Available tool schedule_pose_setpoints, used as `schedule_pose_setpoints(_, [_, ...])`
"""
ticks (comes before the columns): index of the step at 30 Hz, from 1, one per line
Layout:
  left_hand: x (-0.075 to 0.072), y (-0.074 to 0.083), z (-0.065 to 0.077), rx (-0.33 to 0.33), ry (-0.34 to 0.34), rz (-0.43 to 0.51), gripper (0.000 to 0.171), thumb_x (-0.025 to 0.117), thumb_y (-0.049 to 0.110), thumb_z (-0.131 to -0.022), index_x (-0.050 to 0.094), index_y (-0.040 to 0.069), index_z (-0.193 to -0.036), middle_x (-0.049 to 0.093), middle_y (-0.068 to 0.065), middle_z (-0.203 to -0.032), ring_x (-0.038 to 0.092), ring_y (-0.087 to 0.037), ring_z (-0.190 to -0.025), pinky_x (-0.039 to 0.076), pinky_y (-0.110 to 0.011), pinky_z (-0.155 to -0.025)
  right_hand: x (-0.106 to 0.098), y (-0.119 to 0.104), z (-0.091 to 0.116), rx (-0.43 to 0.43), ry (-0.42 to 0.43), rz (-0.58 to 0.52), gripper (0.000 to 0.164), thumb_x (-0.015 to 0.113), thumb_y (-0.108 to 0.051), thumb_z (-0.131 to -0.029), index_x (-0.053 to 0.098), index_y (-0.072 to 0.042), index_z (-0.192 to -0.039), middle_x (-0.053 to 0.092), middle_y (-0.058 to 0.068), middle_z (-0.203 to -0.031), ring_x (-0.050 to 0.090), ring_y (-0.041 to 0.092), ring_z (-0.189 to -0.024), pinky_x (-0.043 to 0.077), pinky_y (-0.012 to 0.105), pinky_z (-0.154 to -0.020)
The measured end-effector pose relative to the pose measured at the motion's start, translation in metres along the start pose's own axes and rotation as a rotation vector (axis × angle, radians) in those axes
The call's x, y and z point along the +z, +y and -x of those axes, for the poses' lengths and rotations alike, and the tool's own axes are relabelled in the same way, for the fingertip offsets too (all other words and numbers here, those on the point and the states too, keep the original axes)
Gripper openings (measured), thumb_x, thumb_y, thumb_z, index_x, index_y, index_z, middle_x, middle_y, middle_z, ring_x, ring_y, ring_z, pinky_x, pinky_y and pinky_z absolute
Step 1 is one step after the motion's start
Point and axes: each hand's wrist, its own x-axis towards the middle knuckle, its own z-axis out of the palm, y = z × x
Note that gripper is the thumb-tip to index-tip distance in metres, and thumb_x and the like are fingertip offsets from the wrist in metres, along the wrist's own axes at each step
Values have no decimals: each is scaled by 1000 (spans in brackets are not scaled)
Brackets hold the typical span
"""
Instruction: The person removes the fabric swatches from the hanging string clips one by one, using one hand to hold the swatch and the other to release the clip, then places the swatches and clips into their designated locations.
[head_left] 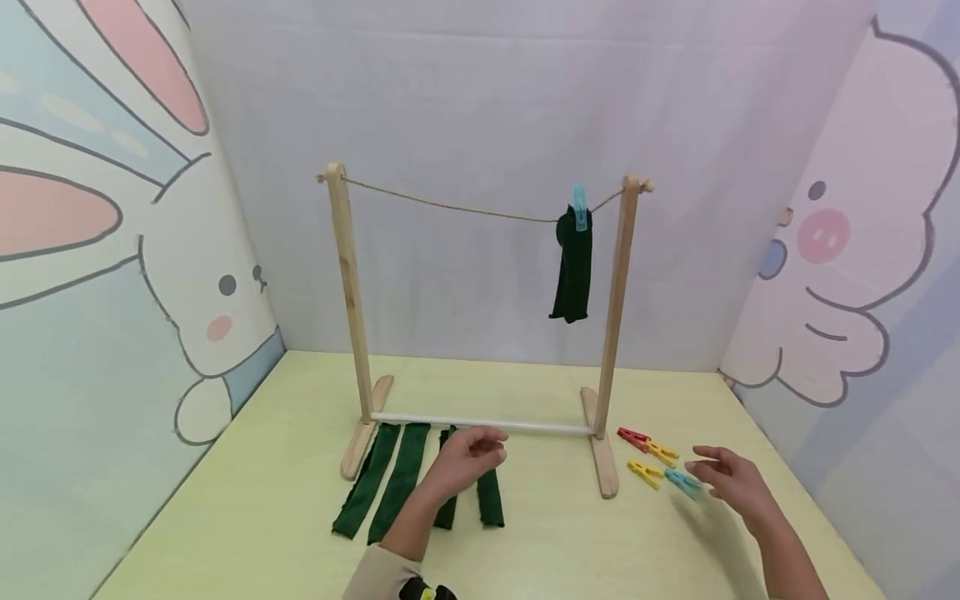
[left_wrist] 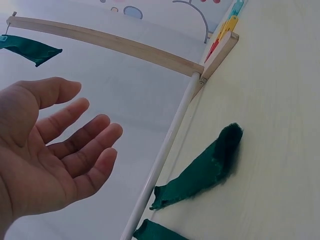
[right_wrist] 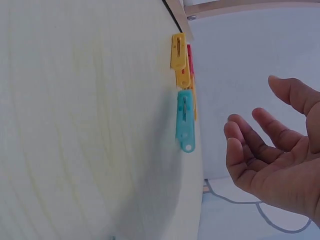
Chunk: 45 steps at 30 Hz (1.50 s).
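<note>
My left hand (head_left: 459,463) hovers over several dark green cloth strips (head_left: 405,475) lying on the table, its fingers loosely bent and holding nothing. It partly covers one strip in the head view; in the left wrist view a green strip (left_wrist: 200,170) lies beyond the fingers. My right hand (head_left: 738,485) is raised just right of a blue clothespin (head_left: 682,482), with nothing between thumb and fingers. Beside that pin lie two yellow clothespins (head_left: 646,474) and a red clothespin (head_left: 633,439). Another green strip (head_left: 574,271) hangs folded over the rope, clipped by a blue clothespin (head_left: 580,208).
A wooden frame stands across the table, with a left post (head_left: 350,292), a right post (head_left: 619,308) and a sagging rope (head_left: 450,206) between their tops. A white rod (head_left: 480,423) joins the wooden feet low down. Walls with cartoon animals enclose both sides.
</note>
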Motion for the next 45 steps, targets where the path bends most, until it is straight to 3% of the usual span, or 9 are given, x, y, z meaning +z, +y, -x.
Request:
schedule_pose_setpoints(7, [2,1,-11,-10,17,-7,23,62,20,-91,64,9,-111,61,-1,-98,56,-16,-85,47,-31,-72,4,-15,-2,-142,41,38,56,58,-33,-93,44,6,-131,55,24,-116,56,2,-88,49,31,-76])
schedule_pose_setpoints(10, [3,1,-14,-17,27,4,24,62,21,-91,64,10,-111,61,-1,-98,57,-16,-86,48,-32,-74,6,-21,-3,-193,58,42,53,57,-31,-93,46,5,-130,55,24,-116,55,-1,-87,49,24,-73])
schedule_pose_setpoints(15, [2,3,-19,9,45,31,25,62,20,-91,63,7,-112,62,-4,-99,59,-18,-86,48,-33,-75,8,-31,-5,-276,79,26,46,57,-24,-94,48,7,-127,56,26,-114,57,-1,-87,49,21,-73])
schedule_pose_setpoints(21, [2,11,-24,30,45,21,25,60,15,-92,62,5,-115,61,-6,-102,58,-21,-90,48,-33,-76,9,-46,-9,-308,111,49,44,58,-26,-94,51,4,-124,58,23,-113,56,-1,-86,48,19,-71])
schedule_pose_setpoints(28, [-2,47,-21,69,49,15,24,57,6,-92,60,-3,-114,60,-17,-103,59,-30,-92,48,-35,-76,10,-67,-13,-353,112,76,44,58,-26,-93,51,3,-125,58,23,-114,56,1,-90,48,19,-70])
schedule_pose_setpoints(32, [-3,56,-24,87,56,13,25,57,6,-92,60,-3,-114,60,-17,-103,58,-31,-92,48,-34,-76,11,-78,-14,-377,100,70,45,59,-26,-93,51,3,-125,58,22,-114,57,5,-91,48,19,-71])
schedule_pose_setpoints(42, [-4,64,-38,98,87,14,24,59,6,-91,61,-2,-113,62,-15,-102,59,-28,-91,48,-34,-75,13,-99,-22,-439,88,78,42,60,-24,-92,52,2,-125,59,19,-113,57,6,-92,48,18,-72])
schedule_pose_setpoints(45, [-3,59,-44,89,84,6,24,60,7,-91,61,-1,-114,62,-15,-103,59,-27,-92,48,-34,-76,13,-104,-25,-462,88,86,41,61,-22,-92,52,1,-125,59,18,-113,57,5,-92,47,17,-72])
